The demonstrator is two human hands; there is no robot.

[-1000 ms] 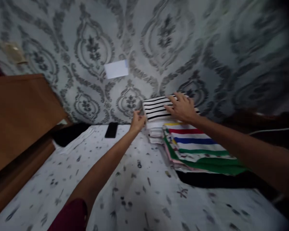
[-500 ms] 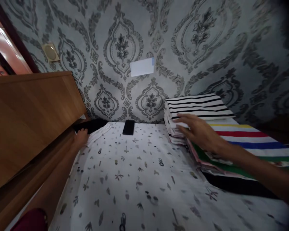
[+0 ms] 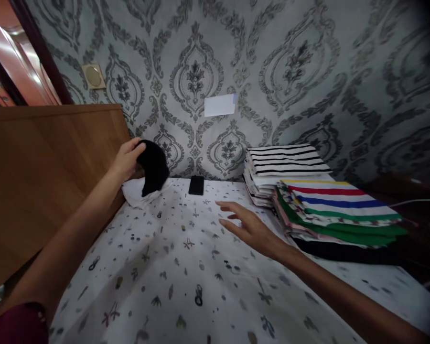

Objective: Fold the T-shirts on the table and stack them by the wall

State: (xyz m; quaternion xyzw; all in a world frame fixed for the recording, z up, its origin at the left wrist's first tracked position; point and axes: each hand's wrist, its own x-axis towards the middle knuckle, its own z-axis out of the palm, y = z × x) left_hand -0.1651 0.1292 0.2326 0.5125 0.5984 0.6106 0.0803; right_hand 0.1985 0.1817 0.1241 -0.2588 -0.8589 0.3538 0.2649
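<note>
Your left hand is now pinching and raising the black cloth beside the wooden panel; your right hand, having moved off the folded clothes, is hovering empty, fingers spread, so it's free.

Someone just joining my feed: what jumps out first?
Probably the black cloth pinched in the left hand, dark against the patterned wall. Next, the colour-striped cloth topping the front pile on the right, beside a black-and-white striped one.
</note>
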